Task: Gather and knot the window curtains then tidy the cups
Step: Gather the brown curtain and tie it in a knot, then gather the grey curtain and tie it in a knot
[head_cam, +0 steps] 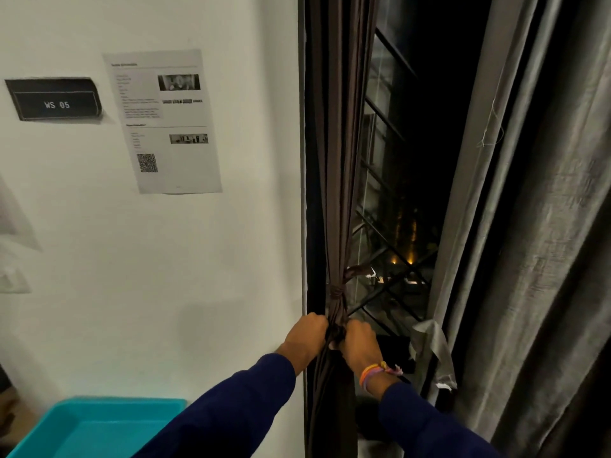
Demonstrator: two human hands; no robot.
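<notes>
A dark brown curtain [334, 166] hangs gathered into a narrow bundle at the left edge of the window. A thin tie is wound around it in a small knot [336, 290]. Just below that knot, my left hand [305, 335] and my right hand [358, 340] both clutch the bunched fabric, one on each side, fingers closed tight. My right wrist wears coloured bands. A grey curtain [542, 226] hangs loose at the right side of the window. No cups are in view.
A white wall [198, 259] at left carries a printed sheet [165, 123] and a black sign reading WS 05 [54, 100]. A turquoise tray [96, 428] sits at bottom left. The dark window [413, 160] shows a metal grille and distant lights.
</notes>
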